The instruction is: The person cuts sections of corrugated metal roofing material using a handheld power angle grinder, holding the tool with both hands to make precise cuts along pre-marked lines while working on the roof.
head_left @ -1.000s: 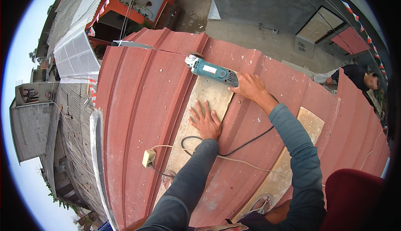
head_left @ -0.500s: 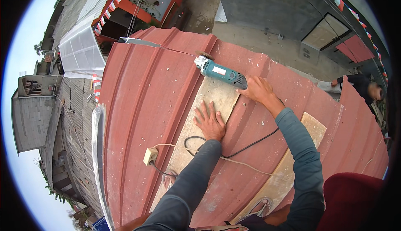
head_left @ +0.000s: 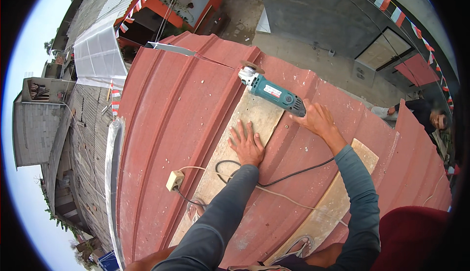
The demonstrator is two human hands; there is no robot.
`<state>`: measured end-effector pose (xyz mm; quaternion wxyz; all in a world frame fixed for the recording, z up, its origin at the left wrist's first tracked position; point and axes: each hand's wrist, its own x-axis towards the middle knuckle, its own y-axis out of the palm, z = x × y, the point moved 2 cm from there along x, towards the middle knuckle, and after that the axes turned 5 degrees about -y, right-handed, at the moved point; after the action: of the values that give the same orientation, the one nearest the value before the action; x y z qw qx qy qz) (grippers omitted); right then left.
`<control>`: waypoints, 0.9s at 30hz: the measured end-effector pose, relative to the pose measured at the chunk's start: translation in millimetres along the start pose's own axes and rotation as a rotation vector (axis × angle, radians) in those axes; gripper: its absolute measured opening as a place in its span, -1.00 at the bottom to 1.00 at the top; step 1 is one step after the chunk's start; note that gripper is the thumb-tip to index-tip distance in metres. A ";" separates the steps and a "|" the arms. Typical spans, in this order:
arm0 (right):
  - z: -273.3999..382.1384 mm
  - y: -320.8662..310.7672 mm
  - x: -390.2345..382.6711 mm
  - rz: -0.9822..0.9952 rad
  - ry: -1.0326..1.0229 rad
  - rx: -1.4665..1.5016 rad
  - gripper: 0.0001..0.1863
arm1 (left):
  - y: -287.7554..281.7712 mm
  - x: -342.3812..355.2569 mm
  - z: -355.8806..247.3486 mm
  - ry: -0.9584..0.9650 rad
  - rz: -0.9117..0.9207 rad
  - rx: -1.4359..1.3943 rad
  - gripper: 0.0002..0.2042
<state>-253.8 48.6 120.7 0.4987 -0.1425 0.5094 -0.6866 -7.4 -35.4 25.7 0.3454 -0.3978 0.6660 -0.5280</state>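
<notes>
A teal angle grinder (head_left: 274, 94) is in my right hand (head_left: 318, 120), whose fingers wrap round its rear end. Its cutting disc (head_left: 253, 67) is over the raised rib of a red corrugated metal roof (head_left: 161, 117), close to the end of a cut slit (head_left: 215, 61). Whether the disc touches the metal I cannot tell. My left hand (head_left: 248, 144) lies flat, fingers spread, on a wooden plank (head_left: 254, 114) below the grinder. A black cable (head_left: 298, 175) runs under my left forearm. Both my sandalled feet rest on planks.
A pale socket block (head_left: 175, 180) with cords lies on the roof left of my arm. Another plank (head_left: 360, 163) lies to the right. The roof's far edge drops to a paved yard (head_left: 293, 50). A person (head_left: 426, 107) is beyond the right edge. Strings of flags hang around.
My right hand has moved the grinder slightly right and toward me, its disc now a little further from the slit's end. My left hand stays on the plank.
</notes>
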 end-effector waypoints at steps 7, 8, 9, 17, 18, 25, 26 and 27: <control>39.3 -12.2 29.9 -0.087 -0.110 0.013 -0.42 | -4.7 2.6 1.4 0.001 0.011 0.003 -0.49; 48.6 -9.3 39.2 -0.104 -0.138 -0.027 -0.45 | -3.1 1.9 -0.6 0.005 0.004 -0.007 -0.49; 59.6 -2.7 50.9 -0.097 -0.132 -0.023 -0.45 | -3.4 1.6 2.1 0.008 -0.005 -0.005 -0.49; 80.6 26.4 93.5 -0.052 -0.199 -0.045 -0.55 | -0.8 1.4 -2.0 -0.003 0.023 0.011 -0.48; 77.3 28.2 94.2 -0.049 -0.186 -0.045 -0.55 | -1.1 1.4 -3.5 -0.010 0.023 0.011 -0.48; 75.9 26.6 97.6 -0.043 -0.217 -0.085 -0.59 | 2.2 2.6 1.5 -0.005 0.037 0.019 -0.48; 74.9 24.7 98.1 -0.029 -0.219 -0.089 -0.59 | 2.4 2.5 0.6 -0.006 0.041 0.020 -0.48; 74.6 22.2 99.2 -0.025 -0.218 -0.092 -0.59 | 2.4 2.4 -0.3 -0.007 0.044 0.021 -0.48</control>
<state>-235.2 -75.0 103.9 0.5354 -0.2455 0.4812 -0.6492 -9.1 -37.1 23.3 0.3634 -0.3811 0.6679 -0.5259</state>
